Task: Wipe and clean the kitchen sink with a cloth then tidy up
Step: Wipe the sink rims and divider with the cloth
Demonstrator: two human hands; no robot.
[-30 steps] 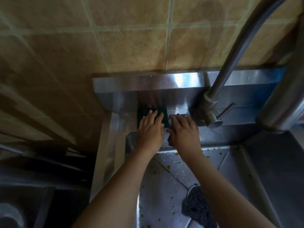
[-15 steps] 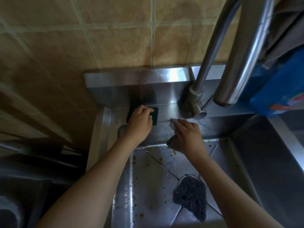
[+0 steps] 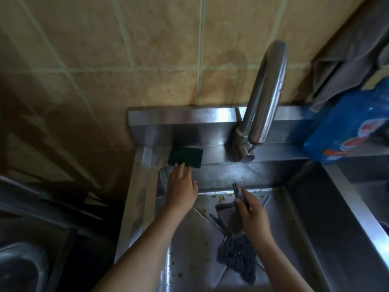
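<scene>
Steel sink (image 3: 139, 197): a deep basin with a raised back ledge is seen from above, set against a tan tiled wall (image 3: 147, 49)
Left hand (image 3: 181, 188): held flat with the fingers straight and nothing gripped; the fingertips are laid at the near edge of the green scouring pad (image 3: 186, 155), which lies flat at the left end of the back ledge
Right hand (image 3: 252, 216): curled round a grey cloth (image 3: 229, 218), which is gripped near its top and hung over the basin floor close to the back wall; whether its lower end touches the steel cannot be told
Tap (image 3: 267, 91): a curved steel spout is fixed on the ledge to the right of the pad and arched forward over the back of the basin
Dark scrubber (image 3: 237, 256): a tangled wad is found on the basin floor below the cloth, partly hidden by the right forearm
Scraps (image 3: 221, 199): small yellow-green bits are scattered over the basin floor, thickest along the back wall, too many to be counted
Blue packet (image 3: 345, 131): stood at the right end of the ledge, well apart from both hands
Grey fabric (image 3: 345, 60): hung in the upper right corner, above the packet
Round steel vessel (image 3: 19, 266): dimly seen at lower left, outside the sink
Count: two hands, one tap, one pad, one held cloth, one scrubber, one packet
</scene>
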